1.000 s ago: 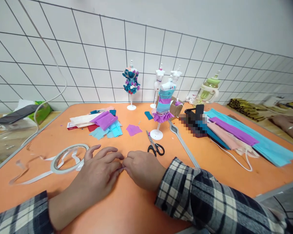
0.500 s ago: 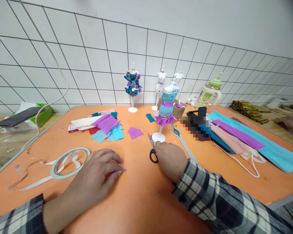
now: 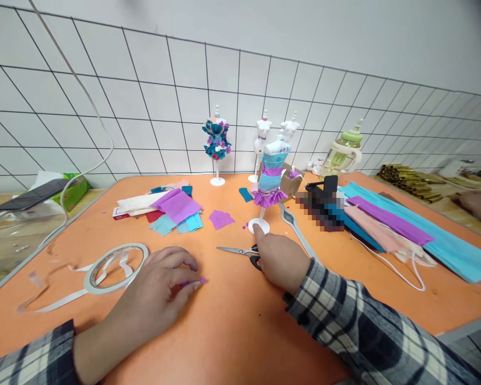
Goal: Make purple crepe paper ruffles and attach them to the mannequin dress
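Observation:
My left hand (image 3: 160,291) rests on the orange table (image 3: 232,331), fingers pinched on a small purple paper piece (image 3: 196,281). My right hand (image 3: 278,259) is closed on the black handles of the scissors (image 3: 240,250), whose blades lie flat and point left. Just behind that hand stands a small white mannequin (image 3: 270,179) in a blue and purple paper dress; my index finger touches its round base.
A roll of white tape (image 3: 114,261) with loose strips lies left. Stacked crepe paper scraps (image 3: 172,208) and a purple scrap (image 3: 221,218) lie behind. More mannequins (image 3: 216,140) stand by the grid wall. Long crepe sheets (image 3: 404,230) lie right, near another person's hand (image 3: 479,206).
My right hand left my left hand, reached to the scissors and took their handles; the scissors have turned so the blades point left. My left hand stayed put on the purple piece.

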Demonstrator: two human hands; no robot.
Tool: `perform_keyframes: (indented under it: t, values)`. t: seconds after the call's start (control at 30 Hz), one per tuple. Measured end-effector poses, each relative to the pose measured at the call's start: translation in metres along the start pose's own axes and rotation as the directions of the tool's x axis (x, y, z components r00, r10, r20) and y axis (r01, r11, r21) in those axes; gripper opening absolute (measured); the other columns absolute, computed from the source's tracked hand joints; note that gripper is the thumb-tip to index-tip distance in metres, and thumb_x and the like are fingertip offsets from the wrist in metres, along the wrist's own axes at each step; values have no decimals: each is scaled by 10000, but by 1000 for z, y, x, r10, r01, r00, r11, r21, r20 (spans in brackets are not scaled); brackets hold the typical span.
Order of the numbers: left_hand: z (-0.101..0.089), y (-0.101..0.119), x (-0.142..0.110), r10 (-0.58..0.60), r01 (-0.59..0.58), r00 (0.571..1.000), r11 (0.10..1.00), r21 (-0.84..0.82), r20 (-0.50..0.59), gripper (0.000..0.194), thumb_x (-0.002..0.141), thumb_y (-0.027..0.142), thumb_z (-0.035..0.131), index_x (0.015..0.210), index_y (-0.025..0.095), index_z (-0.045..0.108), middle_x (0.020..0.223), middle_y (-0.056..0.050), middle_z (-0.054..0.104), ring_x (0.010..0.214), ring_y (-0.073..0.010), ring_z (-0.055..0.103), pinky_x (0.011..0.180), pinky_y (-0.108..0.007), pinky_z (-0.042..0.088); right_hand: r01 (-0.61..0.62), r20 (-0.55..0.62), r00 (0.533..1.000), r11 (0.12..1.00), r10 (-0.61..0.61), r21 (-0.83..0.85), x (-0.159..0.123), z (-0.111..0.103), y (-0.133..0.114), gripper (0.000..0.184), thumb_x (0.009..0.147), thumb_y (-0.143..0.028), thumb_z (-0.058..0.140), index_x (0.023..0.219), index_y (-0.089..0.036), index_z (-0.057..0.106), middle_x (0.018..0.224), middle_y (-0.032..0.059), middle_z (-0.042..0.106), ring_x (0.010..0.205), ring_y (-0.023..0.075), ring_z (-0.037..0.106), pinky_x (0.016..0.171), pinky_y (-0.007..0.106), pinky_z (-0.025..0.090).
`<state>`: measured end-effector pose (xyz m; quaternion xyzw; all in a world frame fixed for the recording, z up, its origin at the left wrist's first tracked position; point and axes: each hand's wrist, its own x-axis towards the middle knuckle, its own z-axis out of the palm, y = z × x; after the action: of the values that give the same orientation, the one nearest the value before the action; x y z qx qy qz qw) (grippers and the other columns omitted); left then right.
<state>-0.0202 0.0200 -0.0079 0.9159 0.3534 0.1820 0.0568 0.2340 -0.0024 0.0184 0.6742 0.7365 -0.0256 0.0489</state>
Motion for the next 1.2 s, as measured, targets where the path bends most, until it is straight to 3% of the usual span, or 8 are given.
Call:
perform_keyframes:
  t: [0.17, 0.27, 0.37, 0.43, 0.53, 0.67, 0.9, 1.2]
  values:
    - [-3, -8, 4, -187, 162, 976, 966, -203, -108, 248, 875, 396, 564, 801, 272, 765, 875, -31, 719, 860, -212, 658, 795, -354, 517, 29, -10, 1000, 997, -28, 72, 0, 4, 2, 152, 866, -130, 479, 957, -149, 599, 902, 130, 680, 804, 262, 673, 590, 293, 408]
    - [-7, -15, 6, -401, 324, 904, 868, -377, -146, 303, 820, 507, 613, 761, 248, 758, 907, -46, 757, 854, -231, 695, 810, -361, 548, 111, -135, 988, 947, -73, 300, 1, 7, -4, 254, 858, -157, 521, 1111, -173, 539, 876, 78, 674, 801, 221, 653, 625, 277, 409]
    - [-11, -15, 5, -564, 429, 817, 732, -530, -118, 326, 771, 552, 666, 840, 251, 770, 962, -52, 789, 936, -271, 712, 876, -392, 554, 273, -199, 962, 726, -189, 630, -2, 9, -12, 450, 811, -236, 631, 1219, -219, 443, 865, -3, 636, 751, 147, 608, 632, 228, 415]
    - [-11, -13, 3, -599, 427, 795, 664, -613, -95, 321, 758, 548, 687, 872, 261, 775, 973, -45, 796, 957, -280, 717, 897, -399, 557, 257, -136, 961, 591, -242, 765, -6, 11, -19, 510, 730, -325, 735, 1149, -232, 459, 823, -39, 596, 676, 116, 559, 579, 204, 402]
    - [-11, -10, 2, -585, 381, 806, 632, -675, -92, 303, 761, 539, 694, 851, 262, 779, 970, -42, 799, 947, -278, 725, 894, -397, 568, 199, -70, 966, 540, -250, 817, -12, 14, -27, 541, 647, -381, 801, 1063, -241, 484, 788, -61, 567, 655, 108, 524, 552, 199, 378]
    - [-11, -7, 2, -544, 350, 836, 628, -695, -70, 335, 752, 552, 701, 841, 240, 783, 969, -67, 798, 940, -282, 728, 876, -403, 580, 211, -79, 966, 576, -247, 790, -15, 16, -32, 522, 626, -393, 816, 1013, -245, 499, 769, -68, 566, 662, 111, 524, 582, 213, 373]
    - [-12, -1, 3, -443, 299, 895, 690, -659, -57, 319, 772, 557, 684, 796, 257, 790, 947, -62, 790, 967, -270, 711, 881, -378, 575, 235, -68, 953, 575, -296, 784, -14, 17, -33, 487, 658, -419, 800, 999, -248, 497, 729, -76, 585, 628, 109, 537, 548, 207, 352]
    - [-12, 0, 2, -412, 287, 907, 753, -592, -85, 361, 792, 587, 642, 758, 253, 773, 948, -66, 787, 927, -271, 723, 816, -358, 596, 258, -89, 949, 584, -303, 769, -15, 19, -33, 448, 683, -408, 795, 975, -231, 505, 686, -85, 587, 576, 93, 517, 517, 204, 312]
